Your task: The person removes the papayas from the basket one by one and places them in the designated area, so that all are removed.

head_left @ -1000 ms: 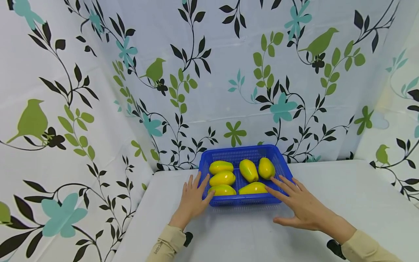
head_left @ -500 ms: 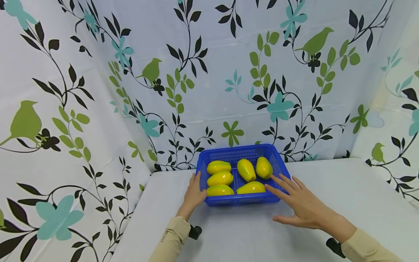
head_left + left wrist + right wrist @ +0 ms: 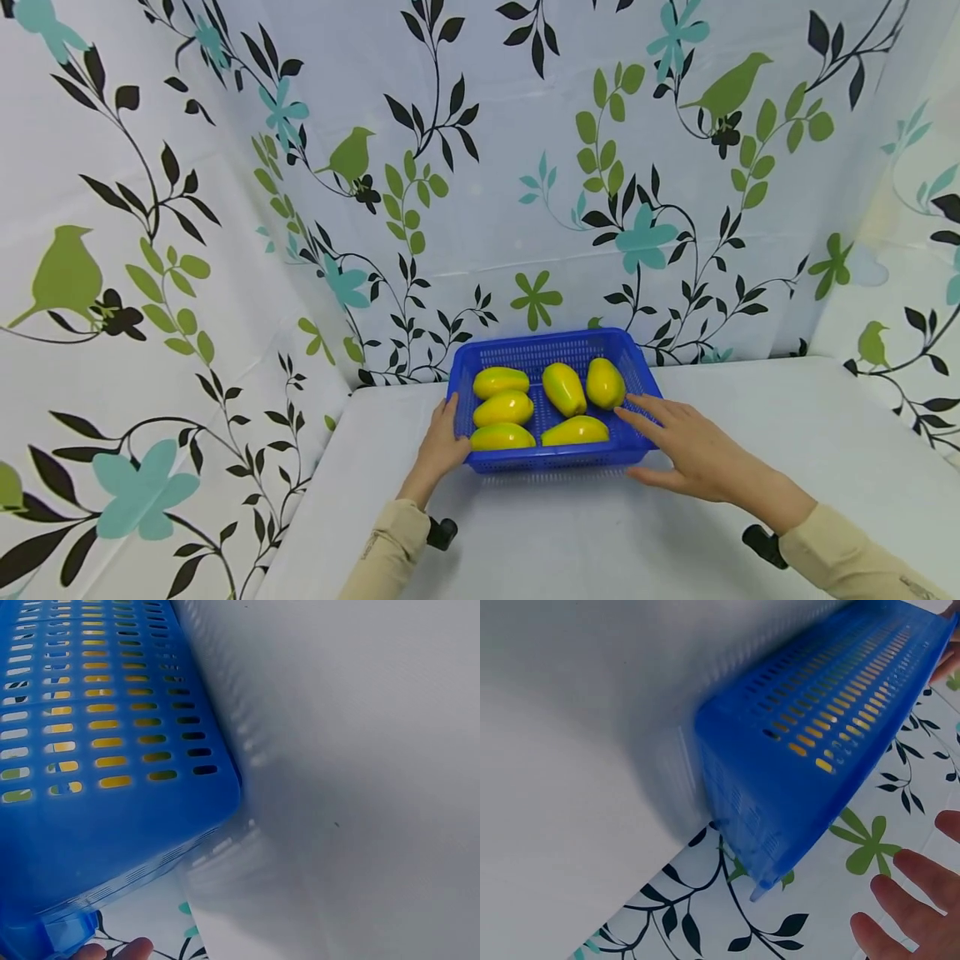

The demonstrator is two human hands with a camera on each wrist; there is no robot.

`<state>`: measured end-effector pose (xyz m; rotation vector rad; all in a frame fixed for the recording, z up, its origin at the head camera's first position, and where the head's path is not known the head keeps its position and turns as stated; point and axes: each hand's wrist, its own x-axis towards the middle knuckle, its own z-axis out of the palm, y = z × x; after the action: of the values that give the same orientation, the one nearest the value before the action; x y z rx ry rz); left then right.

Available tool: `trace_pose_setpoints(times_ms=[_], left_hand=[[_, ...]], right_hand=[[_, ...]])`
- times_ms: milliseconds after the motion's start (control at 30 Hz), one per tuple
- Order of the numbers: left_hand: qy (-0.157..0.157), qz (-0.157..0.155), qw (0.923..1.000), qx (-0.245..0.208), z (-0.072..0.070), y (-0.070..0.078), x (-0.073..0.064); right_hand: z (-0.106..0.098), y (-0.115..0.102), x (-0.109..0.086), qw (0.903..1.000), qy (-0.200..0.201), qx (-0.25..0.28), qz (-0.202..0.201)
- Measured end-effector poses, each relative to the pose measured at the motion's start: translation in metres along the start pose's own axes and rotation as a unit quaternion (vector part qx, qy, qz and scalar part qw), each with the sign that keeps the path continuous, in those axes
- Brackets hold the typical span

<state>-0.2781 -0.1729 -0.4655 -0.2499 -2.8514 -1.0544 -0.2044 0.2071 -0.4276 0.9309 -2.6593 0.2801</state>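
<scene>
A blue plastic basket (image 3: 592,454) with slotted sides stands at the back of the table, against the patterned backdrop. In it lie several glossy yellow-green fruits (image 3: 564,389), shaped like mangoes. My left hand (image 3: 441,446) grips the basket's left rim near the front corner, thumb by the rim and fingers along the side. In the left wrist view, its fingertips (image 3: 135,949) show beside the rim. At the right, my right hand (image 3: 693,454) has its fingers extended, overlapping the basket's right rim in the head view. The right wrist view shows these fingers (image 3: 907,915) apart from the basket.
A white cover lies over the table (image 3: 570,542). Behind it hangs a pale cloth (image 3: 480,233) printed with birds, leaves and flowers, and similar cloth closes off both sides. Small black devices sit at the left wrist (image 3: 442,533) and right wrist (image 3: 765,546).
My left hand has come from spread fingers over the basket's left side to a hold on its rim. The basket has shifted slightly left. My right hand's fingers have drawn closer together.
</scene>
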Motion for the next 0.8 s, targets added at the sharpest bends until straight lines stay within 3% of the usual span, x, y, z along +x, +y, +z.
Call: trace_pose_setpoints(times_ms=[300, 800], left_hand=[[0.005, 0.006, 0.9999, 0.015, -0.014, -0.009, -0.022], [0.006, 0.014, 0.9999, 0.001, -0.034, -0.023, -0.056]], right_hand=[[-0.004, 0.0, 0.016, 0.9999, -0.013, -0.006, 0.0], [-0.008, -0.002, 0.044, 0.9991, -0.043, -0.007, 0.001]])
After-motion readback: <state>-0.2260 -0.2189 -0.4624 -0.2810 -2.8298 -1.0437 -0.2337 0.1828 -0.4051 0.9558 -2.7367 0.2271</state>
